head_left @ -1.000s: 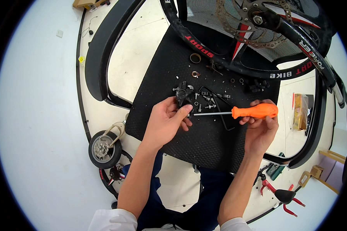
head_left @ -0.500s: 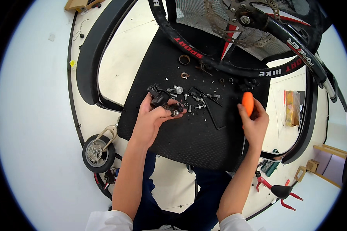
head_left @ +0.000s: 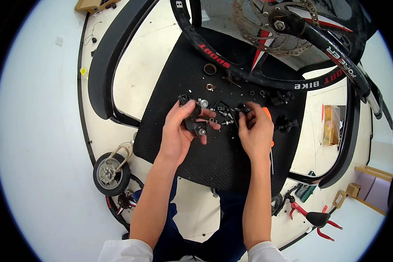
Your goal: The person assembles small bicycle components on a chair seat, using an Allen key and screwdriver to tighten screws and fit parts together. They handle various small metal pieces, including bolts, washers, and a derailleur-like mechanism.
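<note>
My left hand (head_left: 177, 126) holds a black bicycle brake caliper (head_left: 190, 114), its thumb on top and fingers spread beneath. To the right, my right hand (head_left: 257, 131) has its fingertips pinched on a black hex key (head_left: 234, 114) among the small parts. A screwdriver with an orange handle (head_left: 267, 114) is partly hidden behind the right hand, its shaft pointing toward me; whether the palm touches it is unclear. Between the hands lie several silver bolts (head_left: 227, 122) and a round silver part (head_left: 203, 103).
The black chair seat (head_left: 201, 166) bears a brown ring (head_left: 210, 69), a copper-coloured piece (head_left: 210, 87) and black parts (head_left: 287, 124). A bicycle wheel (head_left: 249, 74) with a brake disc overhangs its far side. Armrests (head_left: 101, 83) flank the seat; a small wheel (head_left: 111, 174) stands lower left.
My right hand has moved left from the screwdriver handle to the hex key, uncovering black parts on the right. My left hand has shifted slightly right with the caliper, which has turned.
</note>
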`<state>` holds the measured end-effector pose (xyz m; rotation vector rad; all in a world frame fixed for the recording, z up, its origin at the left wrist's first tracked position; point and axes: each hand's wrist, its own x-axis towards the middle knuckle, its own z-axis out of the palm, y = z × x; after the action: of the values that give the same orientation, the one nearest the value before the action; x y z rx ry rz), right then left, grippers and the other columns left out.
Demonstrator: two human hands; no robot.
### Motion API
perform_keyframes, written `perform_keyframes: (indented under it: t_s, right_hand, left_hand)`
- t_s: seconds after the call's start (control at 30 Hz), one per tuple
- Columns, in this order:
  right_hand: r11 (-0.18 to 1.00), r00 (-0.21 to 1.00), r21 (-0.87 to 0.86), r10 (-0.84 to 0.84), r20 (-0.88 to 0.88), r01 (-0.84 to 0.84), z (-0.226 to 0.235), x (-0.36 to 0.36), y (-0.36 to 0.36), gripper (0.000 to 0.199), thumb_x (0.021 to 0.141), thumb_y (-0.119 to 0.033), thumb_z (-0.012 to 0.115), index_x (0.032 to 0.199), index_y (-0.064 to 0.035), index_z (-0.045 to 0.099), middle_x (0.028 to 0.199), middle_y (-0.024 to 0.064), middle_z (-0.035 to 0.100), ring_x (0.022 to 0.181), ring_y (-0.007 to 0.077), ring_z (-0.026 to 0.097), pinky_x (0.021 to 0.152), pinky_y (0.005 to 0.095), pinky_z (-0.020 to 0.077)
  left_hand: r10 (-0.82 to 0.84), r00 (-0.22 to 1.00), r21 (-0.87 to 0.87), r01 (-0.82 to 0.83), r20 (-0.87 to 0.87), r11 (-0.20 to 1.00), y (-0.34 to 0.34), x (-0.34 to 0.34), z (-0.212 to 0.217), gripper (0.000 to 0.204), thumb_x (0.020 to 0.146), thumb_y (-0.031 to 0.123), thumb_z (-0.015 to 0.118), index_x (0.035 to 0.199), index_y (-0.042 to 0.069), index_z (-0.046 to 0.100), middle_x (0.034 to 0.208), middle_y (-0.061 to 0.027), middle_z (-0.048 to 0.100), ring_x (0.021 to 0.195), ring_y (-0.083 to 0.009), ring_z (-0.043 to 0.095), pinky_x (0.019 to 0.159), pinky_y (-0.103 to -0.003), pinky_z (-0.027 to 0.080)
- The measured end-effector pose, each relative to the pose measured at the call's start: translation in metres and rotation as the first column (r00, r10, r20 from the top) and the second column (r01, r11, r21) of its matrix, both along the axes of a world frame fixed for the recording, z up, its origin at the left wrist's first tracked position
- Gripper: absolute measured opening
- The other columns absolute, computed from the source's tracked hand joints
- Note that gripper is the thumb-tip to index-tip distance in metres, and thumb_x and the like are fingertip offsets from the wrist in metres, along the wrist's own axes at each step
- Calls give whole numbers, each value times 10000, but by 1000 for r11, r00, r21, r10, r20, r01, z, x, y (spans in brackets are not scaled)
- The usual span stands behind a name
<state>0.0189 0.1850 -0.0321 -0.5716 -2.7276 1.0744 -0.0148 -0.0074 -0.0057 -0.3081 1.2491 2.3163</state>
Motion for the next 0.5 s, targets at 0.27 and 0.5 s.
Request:
perform_keyframes:
  t_s: [0.27,0.5]
  right_hand:
    - [977,980,205,99,-173,-63,-6,-1,0,126,817,-80,750,927,-24,723,827,97,660,654,229,637,607,343,502]
    - [769,993,-637,-35,-112,-45,20,6,-9,126,849,-10,636,969,-16,597,671,20,614,507,50,534,462,194,374]
  left_hand:
    - [33,999,75,-35,29,997,9,4,-3,351,981,378,487,1040,42,569,880,-168,661,820,-324,702,657,-402,570]
    - [196,978,97,-203,78,974,7,3,-6,255,935,311,530,973,66,592,839,-137,652,814,-295,674,791,-439,550]
